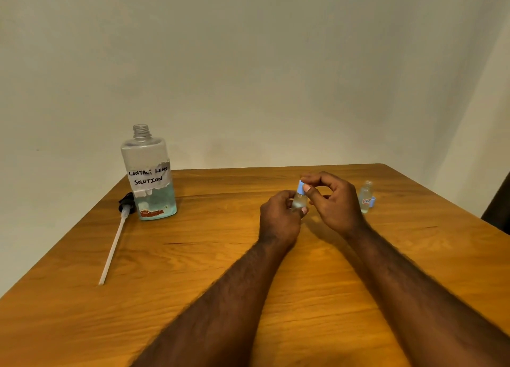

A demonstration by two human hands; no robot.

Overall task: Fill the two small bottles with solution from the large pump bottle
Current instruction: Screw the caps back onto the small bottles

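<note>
**Small bottle held in both hands, its blue cap pinched**

Head view. A wooden table [193,284] is seen against a plain pale wall [248,63]. Both forearms are stretched forward over the tabletop, and the hands meet near its middle.

The first small bottle [299,202] is held upright just above the table. The left hand [278,217] is wrapped round its clear body, with the fingers curled about it and the thumb laid across the front. A blue cap [301,187] sits on the neck of this bottle. It is pinched from above between the thumb and forefinger of the right hand [331,201], whose other fingers are loosely bent. Whether the cap is screwed tight cannot be told.

The second small bottle [365,197] stands upright on the table just to the right of the right hand. Its neck is uncovered and a small red label is seen on its front. A second blue cap [372,201] lies on the table, touching or just beside its right side.

The large bottle [149,173] stands well apart to the left, near the far edge of the table. Its threaded neck is open, blue-green liquid is seen in its lower part, and a handwritten label reading "CONTACT LENS SOLUTION" is taped across it. The pump head [125,204] lies on the table beside its left base, with the white dip tube [113,245] pointing toward the near edge.
</note>
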